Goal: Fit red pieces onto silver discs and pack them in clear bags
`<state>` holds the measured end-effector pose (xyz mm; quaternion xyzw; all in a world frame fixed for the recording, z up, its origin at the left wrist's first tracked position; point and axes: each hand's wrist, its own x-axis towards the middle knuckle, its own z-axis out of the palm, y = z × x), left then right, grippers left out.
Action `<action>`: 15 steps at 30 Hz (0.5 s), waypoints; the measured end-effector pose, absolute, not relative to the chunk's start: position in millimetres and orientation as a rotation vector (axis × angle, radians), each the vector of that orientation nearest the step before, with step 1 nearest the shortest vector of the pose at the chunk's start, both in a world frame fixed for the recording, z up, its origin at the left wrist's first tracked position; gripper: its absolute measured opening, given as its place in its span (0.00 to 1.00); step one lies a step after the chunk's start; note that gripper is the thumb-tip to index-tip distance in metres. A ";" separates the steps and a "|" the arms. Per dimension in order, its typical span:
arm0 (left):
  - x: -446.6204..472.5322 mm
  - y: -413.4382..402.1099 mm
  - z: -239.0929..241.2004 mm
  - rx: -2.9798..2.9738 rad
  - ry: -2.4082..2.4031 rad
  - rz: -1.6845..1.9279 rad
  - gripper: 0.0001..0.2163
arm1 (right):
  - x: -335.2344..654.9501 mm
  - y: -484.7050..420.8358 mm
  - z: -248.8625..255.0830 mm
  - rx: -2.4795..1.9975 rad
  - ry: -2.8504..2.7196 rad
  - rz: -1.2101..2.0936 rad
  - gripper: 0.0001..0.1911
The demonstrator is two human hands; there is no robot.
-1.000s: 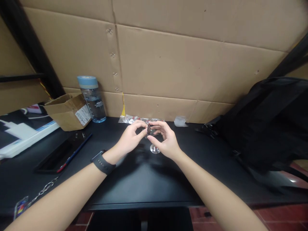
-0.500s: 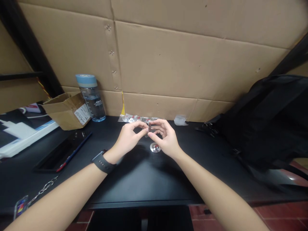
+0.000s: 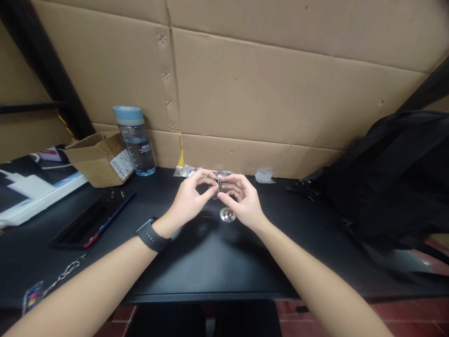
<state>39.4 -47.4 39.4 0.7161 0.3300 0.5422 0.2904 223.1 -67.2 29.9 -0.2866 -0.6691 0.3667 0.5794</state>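
Observation:
Over the middle of the black table (image 3: 206,276), both hands meet fingertip to fingertip at a small shiny metal piece (image 3: 220,186), seen nearly edge-on. My left hand (image 3: 189,199), with a dark watch (image 3: 152,234) on its wrist, pinches the left side of the piece. From the right, the thumb and fingers of my right hand (image 3: 247,203) close on it. Fingers cover much of its outline, so its exact kind is unclear. Below it on the table lies a round silver disc (image 3: 228,215) with a raised centre and a reddish spot.
Behind the hands lies a clear plastic packet (image 3: 187,171) with shiny pieces; a crumpled translucent wrapper (image 3: 265,175) is right of it. At left stand a blue-lidded bottle (image 3: 136,145), a cardboard box (image 3: 91,164) and a dark flat device (image 3: 93,220). A black backpack (image 3: 393,182) fills the right.
The view has shifted slightly, so things appear a little to the right. Both hands keep nearly the same pose around the metal piece. The silver disc stays on the table.

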 end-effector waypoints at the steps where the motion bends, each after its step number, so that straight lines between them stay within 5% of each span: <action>1: 40.0 -48.0 39.6 1.894 0.871 1.454 0.11 | 222.9 -67.3 30.1 -0.665 -1.565 0.860 0.22; 15: 41.9 -58.1 44.4 2.130 1.052 1.515 0.12 | 222.1 -67.8 28.3 -0.690 -1.568 0.896 0.22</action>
